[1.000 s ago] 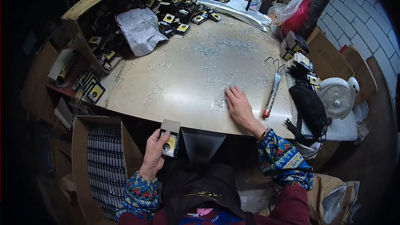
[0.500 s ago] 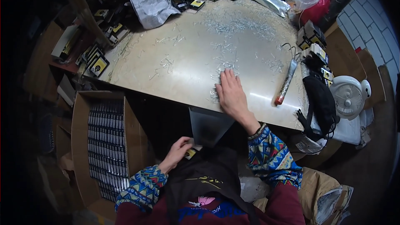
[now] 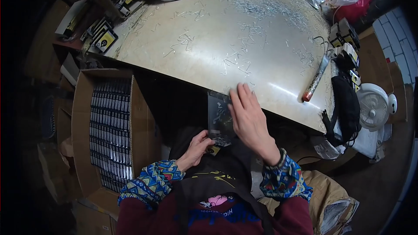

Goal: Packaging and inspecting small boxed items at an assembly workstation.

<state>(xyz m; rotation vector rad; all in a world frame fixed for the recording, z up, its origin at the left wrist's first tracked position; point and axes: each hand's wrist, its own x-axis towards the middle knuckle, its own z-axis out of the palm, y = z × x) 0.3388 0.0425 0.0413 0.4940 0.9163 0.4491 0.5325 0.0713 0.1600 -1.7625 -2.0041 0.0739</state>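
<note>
My right hand [image 3: 253,126] lies stretched out at the table's front edge, fingers together and pointing away, beside the top of a dark, smooth chute [image 3: 214,115]. Inside the chute are loose thin, shiny metal pieces [image 3: 221,140], mostly gathered at its lower end. Down there my left hand [image 3: 195,151] pinches a small black-and-yellow box [image 3: 213,150], largely hidden by the fingers and the chute. More pin-like metal pieces [image 3: 237,58] lie scattered on the table [image 3: 148,65], with a dense heap [image 3: 270,6] farther back.
Left of my lap stands a cardboard carton [image 3: 77,117] packed with rows of small dark boxes [image 3: 111,126]. A hand rake with a wrapped handle [image 3: 317,78] rests on the table's right side. Beyond it are a black bag [image 3: 344,109] and a white fan [image 3: 372,106].
My right hand has swept from the tabletop toward me to the chute, and metal pieces now lie inside it. My left hand has shifted slightly right with the box. The view has tilted down.
</note>
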